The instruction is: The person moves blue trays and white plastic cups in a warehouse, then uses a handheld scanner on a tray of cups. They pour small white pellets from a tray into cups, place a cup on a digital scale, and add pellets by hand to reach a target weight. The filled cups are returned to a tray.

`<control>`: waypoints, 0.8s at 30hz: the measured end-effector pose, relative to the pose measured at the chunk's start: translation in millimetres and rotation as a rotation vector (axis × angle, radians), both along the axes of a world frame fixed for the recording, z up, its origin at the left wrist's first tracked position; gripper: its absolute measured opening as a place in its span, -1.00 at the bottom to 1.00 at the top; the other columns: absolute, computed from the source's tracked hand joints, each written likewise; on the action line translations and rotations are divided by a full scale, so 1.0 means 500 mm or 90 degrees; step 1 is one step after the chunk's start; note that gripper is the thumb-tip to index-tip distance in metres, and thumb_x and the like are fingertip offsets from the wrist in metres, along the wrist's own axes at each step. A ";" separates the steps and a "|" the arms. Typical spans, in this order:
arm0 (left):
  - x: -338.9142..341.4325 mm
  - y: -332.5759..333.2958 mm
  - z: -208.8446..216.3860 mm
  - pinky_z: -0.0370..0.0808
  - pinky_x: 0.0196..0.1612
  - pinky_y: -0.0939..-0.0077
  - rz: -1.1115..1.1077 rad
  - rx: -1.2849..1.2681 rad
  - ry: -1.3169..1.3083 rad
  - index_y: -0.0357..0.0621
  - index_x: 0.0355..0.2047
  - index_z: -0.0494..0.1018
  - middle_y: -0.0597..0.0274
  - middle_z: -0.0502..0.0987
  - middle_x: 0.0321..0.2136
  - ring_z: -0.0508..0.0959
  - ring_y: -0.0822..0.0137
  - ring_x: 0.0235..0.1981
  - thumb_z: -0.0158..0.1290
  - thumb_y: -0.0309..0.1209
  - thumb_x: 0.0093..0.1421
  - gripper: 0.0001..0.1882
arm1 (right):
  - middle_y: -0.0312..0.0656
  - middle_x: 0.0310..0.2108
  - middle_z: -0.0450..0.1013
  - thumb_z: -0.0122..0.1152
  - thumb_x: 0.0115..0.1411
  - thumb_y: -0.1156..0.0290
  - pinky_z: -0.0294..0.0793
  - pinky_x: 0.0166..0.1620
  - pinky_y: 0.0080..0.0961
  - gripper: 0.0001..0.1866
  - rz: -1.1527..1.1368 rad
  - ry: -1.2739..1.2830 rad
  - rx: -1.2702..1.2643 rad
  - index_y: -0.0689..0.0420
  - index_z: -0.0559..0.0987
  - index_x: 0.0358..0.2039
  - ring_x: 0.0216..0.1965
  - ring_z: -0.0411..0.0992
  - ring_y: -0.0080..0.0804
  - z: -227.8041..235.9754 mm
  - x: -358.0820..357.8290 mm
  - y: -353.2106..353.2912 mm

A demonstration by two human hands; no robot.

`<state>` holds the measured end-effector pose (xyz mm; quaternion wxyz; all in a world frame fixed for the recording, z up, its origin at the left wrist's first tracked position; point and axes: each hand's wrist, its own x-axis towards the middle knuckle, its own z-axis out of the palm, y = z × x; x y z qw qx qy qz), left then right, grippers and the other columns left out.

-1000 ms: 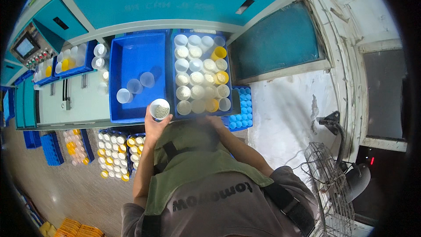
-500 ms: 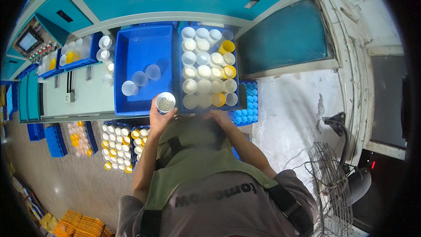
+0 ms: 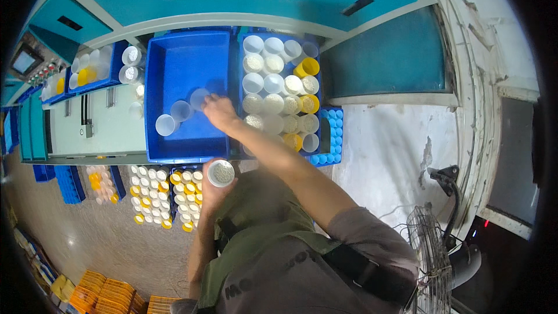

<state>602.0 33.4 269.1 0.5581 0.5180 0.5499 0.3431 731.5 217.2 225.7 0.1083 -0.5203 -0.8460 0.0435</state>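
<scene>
My left hand (image 3: 213,195) is wrapped round a white plastic cup (image 3: 221,166) of pale granules, just in front of the blue tray's near edge. Over the shallow blue tray (image 3: 186,61), my right hand (image 3: 219,113) pinches the rim of a translucent plastic cup (image 3: 198,97). Two more translucent cups, a middle one (image 3: 181,111) and a nearer one (image 3: 166,125), lie in the same tray. To the right, a blue crate (image 3: 316,139) holds rows of white and yellow cups, many with white granules in them. My right forearm hides part of its near left corner.
Smaller blue crates of cups (image 3: 103,68) stand left on the machine ledge (image 3: 113,122). On the floor are crates of white and yellow cups (image 3: 152,189), a crate of light-blue cups (image 3: 332,139) and orange baskets (image 3: 102,296). A wire-caged fan (image 3: 430,250) stands at right.
My right hand has moved from the crate's near edge, left and forward into the blue tray, to a translucent cup. My left hand has drawn the granule cup back toward me.
</scene>
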 end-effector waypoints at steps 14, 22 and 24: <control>0.158 -0.040 -0.031 0.37 0.11 0.35 -0.158 -0.151 -0.063 -0.21 0.05 0.36 0.11 0.45 -0.04 0.45 0.22 0.03 0.39 -0.46 -0.17 -0.28 | -0.08 -0.28 0.52 0.01 0.31 0.16 0.47 -0.13 -0.21 -0.70 -0.329 0.029 -0.006 0.10 0.58 -0.32 -0.21 0.49 -0.10 0.048 0.510 -0.008; 0.266 -0.070 -0.061 0.51 -0.11 0.46 0.105 -0.296 -0.171 -0.24 -0.03 0.41 0.26 0.55 -0.21 0.54 0.39 -0.21 0.37 -0.50 -0.12 -0.39 | -0.14 -0.22 0.49 -0.12 0.32 -0.14 0.48 -0.14 -0.30 -0.41 -0.163 -0.117 -0.095 0.18 0.61 -0.23 -0.14 0.46 -0.19 0.004 0.510 0.032; 0.276 -0.078 -0.050 0.54 -0.17 0.50 0.162 -0.320 -0.222 -0.23 -0.08 0.45 0.29 0.58 -0.25 0.57 0.44 -0.25 0.38 -0.50 -0.13 -0.45 | -0.14 -0.24 0.49 -0.09 0.33 -0.08 0.48 -0.14 -0.31 -0.47 -0.128 -0.090 -0.095 0.16 0.61 -0.23 -0.15 0.46 -0.18 0.003 0.525 0.033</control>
